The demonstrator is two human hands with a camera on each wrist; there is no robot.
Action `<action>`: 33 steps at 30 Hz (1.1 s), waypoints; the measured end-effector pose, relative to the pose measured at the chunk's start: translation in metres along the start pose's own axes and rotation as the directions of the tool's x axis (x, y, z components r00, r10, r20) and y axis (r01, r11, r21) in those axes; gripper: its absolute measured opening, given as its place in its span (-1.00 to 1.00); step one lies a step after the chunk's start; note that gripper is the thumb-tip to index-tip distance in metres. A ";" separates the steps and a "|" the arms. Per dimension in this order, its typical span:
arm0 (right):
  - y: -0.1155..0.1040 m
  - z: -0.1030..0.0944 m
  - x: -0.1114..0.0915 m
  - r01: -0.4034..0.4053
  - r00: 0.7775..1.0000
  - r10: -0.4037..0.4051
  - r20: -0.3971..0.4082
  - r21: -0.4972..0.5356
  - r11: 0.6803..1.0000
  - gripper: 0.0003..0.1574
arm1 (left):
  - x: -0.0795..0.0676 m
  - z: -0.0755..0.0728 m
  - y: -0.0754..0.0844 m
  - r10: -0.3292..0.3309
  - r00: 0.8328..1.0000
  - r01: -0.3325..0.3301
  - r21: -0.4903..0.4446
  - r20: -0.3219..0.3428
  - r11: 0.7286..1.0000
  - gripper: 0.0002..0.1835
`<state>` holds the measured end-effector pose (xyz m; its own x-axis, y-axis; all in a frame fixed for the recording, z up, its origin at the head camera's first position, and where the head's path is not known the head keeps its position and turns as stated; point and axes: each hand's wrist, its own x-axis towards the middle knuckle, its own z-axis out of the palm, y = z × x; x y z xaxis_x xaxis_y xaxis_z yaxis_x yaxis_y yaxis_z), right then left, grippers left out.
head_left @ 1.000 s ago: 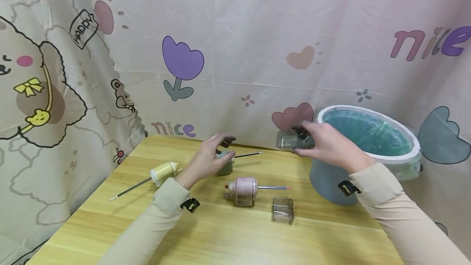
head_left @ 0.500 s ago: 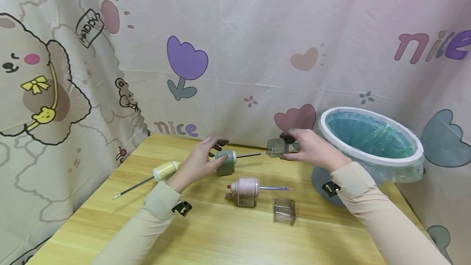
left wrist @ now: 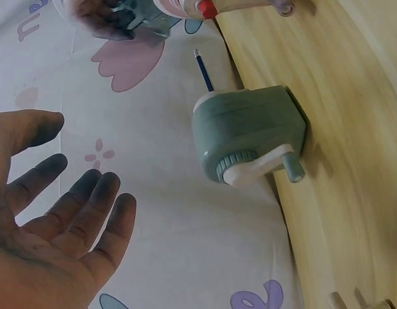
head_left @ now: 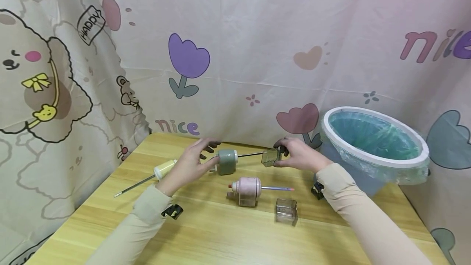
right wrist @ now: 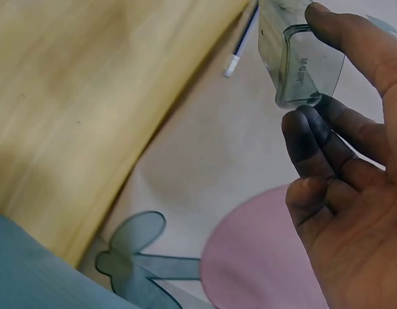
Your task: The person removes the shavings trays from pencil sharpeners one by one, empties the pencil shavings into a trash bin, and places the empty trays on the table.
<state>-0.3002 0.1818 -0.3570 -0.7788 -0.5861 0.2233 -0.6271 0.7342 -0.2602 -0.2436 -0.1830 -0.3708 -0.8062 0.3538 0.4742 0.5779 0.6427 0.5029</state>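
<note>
A green hand-crank pencil sharpener (head_left: pixel 227 162) stands at the back of the table with a pencil (head_left: pixel 250 154) stuck in it, pointing right. Beside it is my left hand (head_left: pixel 185 169), fingers spread; the left wrist view has a gap between this hand and the sharpener's crank (left wrist: pixel 259 167). My right hand (head_left: pixel 299 154) pinches a clear, greenish plastic shavings box (head_left: pixel 270 157) between thumb and fingertips, near the pencil's end. Dark smudges cover the fingertips (right wrist: pixel 300 135) in the right wrist view.
A pink sharpener (head_left: pixel 248 191) holding a pencil lies mid-table, a brownish clear box (head_left: pixel 286 211) right of it. At left is a yellow sharpener (head_left: pixel 165 169) with a pencil (head_left: pixel 134 185). A lined bin (head_left: pixel 364 181) stands at right, before a printed curtain (head_left: pixel 235 52).
My right hand has moved left and down with the shavings box, away from the bin toward the green sharpener. My left hand has shifted slightly left, uncovering more of that sharpener.
</note>
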 end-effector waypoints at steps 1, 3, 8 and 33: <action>0.001 0.003 0.002 0.000 1.000 0.000 0.013 0.008 1.000 -0.30 | -0.001 0.000 -0.001 0.001 1.000 -0.001 -0.002 0.000 1.000 -0.45; 0.003 0.009 0.004 -0.001 0.999 0.000 0.043 0.028 1.000 -0.30 | -0.002 -0.001 -0.003 -0.002 1.000 0.002 -0.004 0.000 1.000 -0.46; 0.006 0.021 0.010 -0.035 0.993 0.027 0.115 0.070 0.997 -0.25 | -0.008 -0.004 -0.007 -0.026 1.000 0.026 0.012 0.002 1.000 -0.47; 0.005 0.051 0.034 -0.143 0.934 0.125 0.335 0.027 0.989 -0.23 | -0.022 -0.014 -0.028 -0.056 0.998 0.056 -0.007 0.006 0.998 -0.48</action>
<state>-0.3300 0.1481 -0.3982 -0.8097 -0.5702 -0.1391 -0.5097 0.8006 -0.3150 -0.2406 -0.2186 -0.3848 -0.8380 0.3214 0.4410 0.5327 0.6570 0.5335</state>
